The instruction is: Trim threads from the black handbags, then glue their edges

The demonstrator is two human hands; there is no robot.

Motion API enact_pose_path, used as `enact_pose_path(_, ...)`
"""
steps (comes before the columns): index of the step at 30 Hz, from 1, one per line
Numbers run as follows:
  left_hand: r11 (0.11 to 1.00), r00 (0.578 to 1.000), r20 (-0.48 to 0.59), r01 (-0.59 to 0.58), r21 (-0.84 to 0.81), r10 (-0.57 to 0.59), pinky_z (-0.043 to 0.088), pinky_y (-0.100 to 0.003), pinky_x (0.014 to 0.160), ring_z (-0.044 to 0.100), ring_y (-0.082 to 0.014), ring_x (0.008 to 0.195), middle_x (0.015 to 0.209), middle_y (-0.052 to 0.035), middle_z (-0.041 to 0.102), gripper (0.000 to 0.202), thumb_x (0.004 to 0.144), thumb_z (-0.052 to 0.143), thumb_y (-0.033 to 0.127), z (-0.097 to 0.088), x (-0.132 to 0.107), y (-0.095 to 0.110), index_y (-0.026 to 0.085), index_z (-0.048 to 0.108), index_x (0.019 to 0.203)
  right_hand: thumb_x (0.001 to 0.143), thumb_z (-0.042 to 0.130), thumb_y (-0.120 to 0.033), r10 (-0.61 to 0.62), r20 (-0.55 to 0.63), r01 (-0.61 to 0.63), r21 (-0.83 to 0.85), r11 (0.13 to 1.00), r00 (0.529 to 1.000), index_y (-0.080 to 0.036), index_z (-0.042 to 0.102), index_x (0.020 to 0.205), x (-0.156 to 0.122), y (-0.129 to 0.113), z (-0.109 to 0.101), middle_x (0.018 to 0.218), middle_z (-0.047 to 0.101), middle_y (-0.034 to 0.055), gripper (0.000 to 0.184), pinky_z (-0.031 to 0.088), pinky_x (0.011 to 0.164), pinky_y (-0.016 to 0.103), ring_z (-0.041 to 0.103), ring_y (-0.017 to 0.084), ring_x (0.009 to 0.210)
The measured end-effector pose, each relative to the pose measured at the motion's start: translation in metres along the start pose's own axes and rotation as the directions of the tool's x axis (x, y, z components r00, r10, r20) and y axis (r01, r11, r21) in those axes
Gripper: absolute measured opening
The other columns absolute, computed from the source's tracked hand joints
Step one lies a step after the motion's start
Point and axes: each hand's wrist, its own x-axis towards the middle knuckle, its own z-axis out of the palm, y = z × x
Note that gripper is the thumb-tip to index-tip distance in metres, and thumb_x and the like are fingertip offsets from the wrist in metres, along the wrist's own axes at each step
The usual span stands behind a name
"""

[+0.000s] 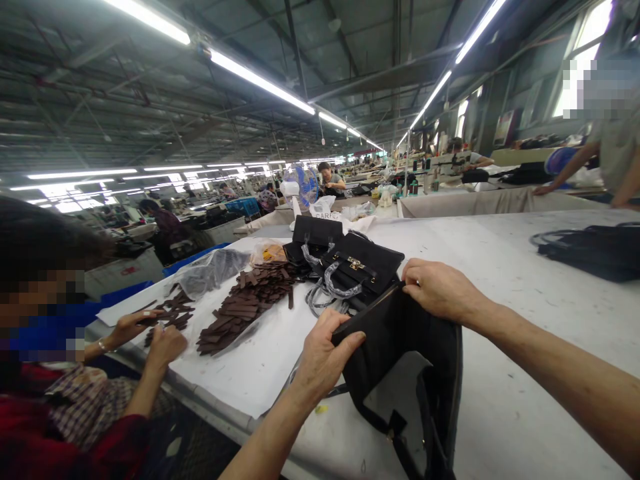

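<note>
A black handbag stands at the near side of the white table, its mouth spread and its pale grey inside partly showing. My left hand is closed on the left end of its upper edge, thumb on top. The right corner of the same edge is pinched by my right hand, fingers bent over it. Just beyond lie finished-looking black handbags with gold clasps and plastic-wrapped handles. The underside of the held bag is hidden.
Left of the bags, dark brown strips are heaped on clear plastic. A co-worker's hands handle more strips at the left edge. A dark bag lies at the right, near another person's arm. A blue fan stands behind.
</note>
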Motion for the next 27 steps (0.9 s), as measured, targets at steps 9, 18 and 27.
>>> enact_pose_path(9,1.0,1.0,-0.001,0.008,-0.016,-0.008,0.04,-0.027,0.083,0.056,-0.016,0.09,0.091,0.0001,0.057,0.008,0.087,0.065,0.028,0.0,0.001,0.001,0.021,0.067,0.089,0.082,0.054,-0.02,0.021,0.07,-0.014,-0.095,0.995,0.997,-0.019,0.061,0.069,0.008,-0.004,-0.004,0.093,0.068,0.0053,0.015,0.039,0.068,0.029,0.062,0.018,0.077)
enact_pose_path(18,1.0,1.0,-0.013,0.023,-0.016,-0.023,0.04,-0.027,0.082,0.055,-0.0157,0.088,0.088,0.0008,0.057,0.01,0.088,0.064,0.03,0.0,0.001,0.003,0.021,0.067,0.089,0.083,0.051,-0.023,0.039,0.115,-0.018,-0.178,0.984,0.993,-0.017,0.067,0.077,0.012,-0.01,-0.007,0.1,0.07,0.0108,0.018,0.042,0.069,0.03,0.065,0.021,0.083)
enact_pose_path(27,1.0,0.998,-0.049,0.026,-0.007,-0.026,0.041,-0.026,0.08,0.056,-0.0157,0.085,0.087,0.0001,0.059,0.012,0.089,0.063,0.031,-0.002,0.001,0.005,0.02,0.068,0.087,0.082,0.051,-0.023,0.036,0.118,-0.014,-0.182,0.983,0.992,-0.017,0.069,0.076,0.011,-0.009,-0.006,0.093,0.072,0.0123,0.02,0.044,0.067,0.031,0.067,0.023,0.082)
